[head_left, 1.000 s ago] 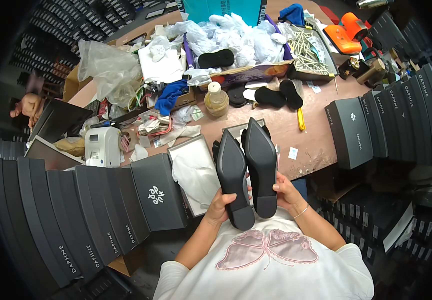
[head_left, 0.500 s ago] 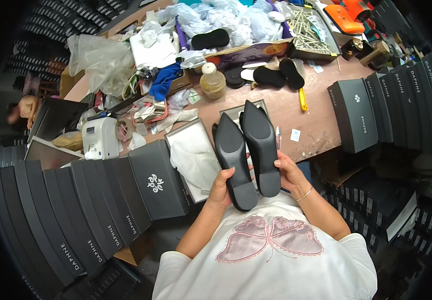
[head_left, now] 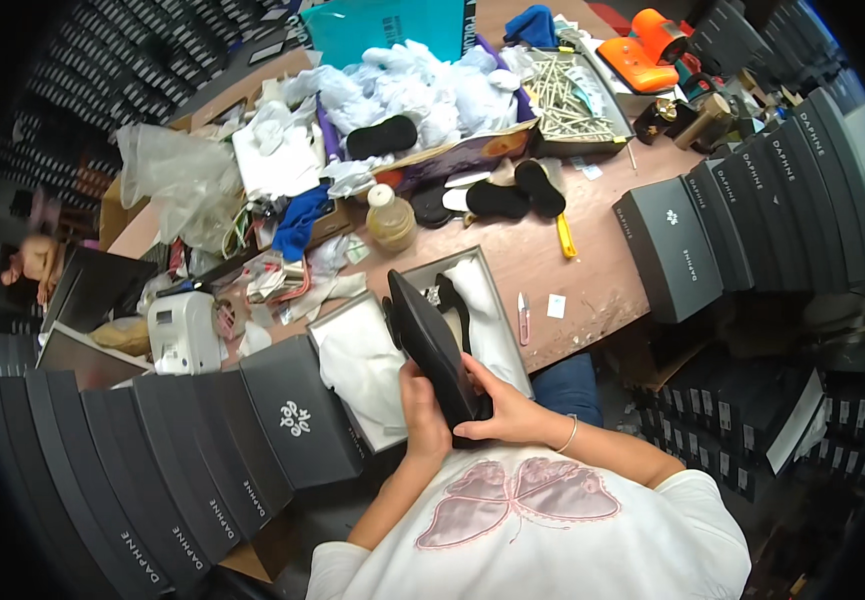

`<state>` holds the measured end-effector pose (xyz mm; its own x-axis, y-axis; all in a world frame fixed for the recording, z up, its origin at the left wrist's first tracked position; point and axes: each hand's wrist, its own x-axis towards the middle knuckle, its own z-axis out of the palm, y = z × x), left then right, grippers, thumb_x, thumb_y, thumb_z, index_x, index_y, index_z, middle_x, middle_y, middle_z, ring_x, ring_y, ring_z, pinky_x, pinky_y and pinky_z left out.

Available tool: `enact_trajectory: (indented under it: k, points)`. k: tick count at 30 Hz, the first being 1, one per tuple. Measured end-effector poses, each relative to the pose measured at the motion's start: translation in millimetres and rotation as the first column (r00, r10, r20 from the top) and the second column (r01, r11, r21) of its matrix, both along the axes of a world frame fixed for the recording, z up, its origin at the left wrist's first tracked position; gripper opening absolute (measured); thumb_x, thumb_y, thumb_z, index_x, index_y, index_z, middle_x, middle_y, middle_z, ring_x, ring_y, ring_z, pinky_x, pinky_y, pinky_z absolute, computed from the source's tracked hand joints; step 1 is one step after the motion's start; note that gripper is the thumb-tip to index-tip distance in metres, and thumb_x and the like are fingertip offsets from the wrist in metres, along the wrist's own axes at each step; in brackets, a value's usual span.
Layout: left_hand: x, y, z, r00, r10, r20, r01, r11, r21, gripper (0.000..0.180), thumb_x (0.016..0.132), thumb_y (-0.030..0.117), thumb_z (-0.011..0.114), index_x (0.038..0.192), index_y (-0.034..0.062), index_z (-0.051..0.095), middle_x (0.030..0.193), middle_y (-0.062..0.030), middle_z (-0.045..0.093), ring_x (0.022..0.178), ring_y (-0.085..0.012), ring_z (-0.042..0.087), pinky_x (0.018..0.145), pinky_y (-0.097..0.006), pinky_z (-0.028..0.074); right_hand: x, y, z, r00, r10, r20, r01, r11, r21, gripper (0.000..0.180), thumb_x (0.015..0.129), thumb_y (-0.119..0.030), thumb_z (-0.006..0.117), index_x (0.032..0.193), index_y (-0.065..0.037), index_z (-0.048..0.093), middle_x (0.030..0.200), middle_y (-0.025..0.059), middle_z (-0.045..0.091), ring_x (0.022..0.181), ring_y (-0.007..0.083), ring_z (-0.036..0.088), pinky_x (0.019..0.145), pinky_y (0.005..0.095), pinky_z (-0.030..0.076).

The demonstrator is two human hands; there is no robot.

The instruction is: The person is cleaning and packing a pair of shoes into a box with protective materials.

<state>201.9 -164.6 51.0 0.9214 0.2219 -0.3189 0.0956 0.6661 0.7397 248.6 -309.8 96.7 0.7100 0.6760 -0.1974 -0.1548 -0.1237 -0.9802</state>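
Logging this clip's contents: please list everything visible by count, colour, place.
table: one, pinkish, centre
shoe: at least one, black, between hands
open box parts: two, greyish, table's near edge
tissue: uncounted, white, in both parts
snips: one, pink, right of box
label: one, white, right of snips
tool handle: one, yellow, beyond label
bottle: one, yellowish, centre
flat pads: several, black, back
plastic bags: many, whitish, back
sticks: many, pale, back right
device: apparently one, orange, back right
machine: one, white, left
cloths: two, blue, back
package: one, turquoise, far back
shoeboxes: many, dark grey, both sides
clutter: uncounted, mixed, left
other person: one, far left
shirt: one, white, lower centre
left hand: one, holding shoe
right hand: one, holding shoe
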Motion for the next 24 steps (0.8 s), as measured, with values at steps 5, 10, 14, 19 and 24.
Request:
enact_trajectory:
  k: [5,10,14,19,24]
  points:
    - [30.4,27.8,3.8,0.982,0.186,0.044,-0.191,0.969,0.155,0.079,0.089,0.058,0.053,0.149,0.0246,0.015,0.138,-0.0115,0.042,0.124,-0.0264,0.043,0.105,-0.046,0.032,-0.7,-10.1,-0.1,0.977,0.004,0.212,0.032,0.986,-0.166,0.105,0.075,-0.032,0.078,0.146,0.005,0.01,0.132,0.0313,0.043,0.12,0.0393,0.048,0.102,0.039,0.038]
    - [68.0,46.5,-15.7,0.965,0.011,-0.261,-0.062,0.98,-0.187,0.047,0.083,0.037,0.058,0.115,0.0018,0.055,0.098,-0.0147,0.064,0.084,-0.0272,0.065,0.073,-0.036,0.056,26.2,-15.5,0.1,0.95,0.295,-0.103,-0.306,0.944,-0.122,0.082,0.088,-0.029,0.067,0.149,-0.003,0.019,0.135,0.0227,0.045,0.107,0.0277,0.058,0.088,0.0341,0.049]
    - [66.4,49.5,-15.5,0.937,-0.28,-0.207,0.135,0.84,-0.525,0.065,0.086,0.046,0.049,0.13,-0.0014,0.046,0.111,-0.0196,0.06,0.089,-0.033,0.064,0.078,-0.04,0.055,130.3,-60.1,-48.0,0.88,-0.241,0.409,0.347,0.915,-0.208,0.052,0.083,-0.024,0.07,0.126,-0.001,0.051,0.111,0.0144,0.059,0.097,0.0216,0.058,0.076,0.0303,0.049]
    - [58.1,21.1,-34.0,0.928,-0.364,-0.085,0.208,0.691,-0.692,0.067,0.092,0.046,0.044,0.138,-0.0028,0.036,0.132,-0.0239,0.046,0.111,-0.0346,0.055,0.086,-0.05,0.052,251.0,-74.1,-83.6,0.697,-0.037,0.716,0.429,0.822,-0.375,0.044,0.072,-0.011,0.074,0.111,-0.003,0.054,0.119,0.019,0.054,0.11,0.0359,0.053,0.094,0.0405,0.044]
    - [61.7,4.3,-41.1,0.917,-0.378,-0.125,0.193,0.697,-0.69,0.066,0.092,0.044,0.044,0.141,0.0006,0.034,0.135,-0.0235,0.044,0.112,-0.0355,0.055,0.09,-0.049,0.05,299.8,-45.1,-131.5,0.53,0.336,0.779,0.391,0.718,-0.576,0.049,0.069,-0.008,0.071,0.114,-0.006,0.051,0.125,0.0202,0.051,0.118,0.0348,0.048,0.107,0.0487,0.031]
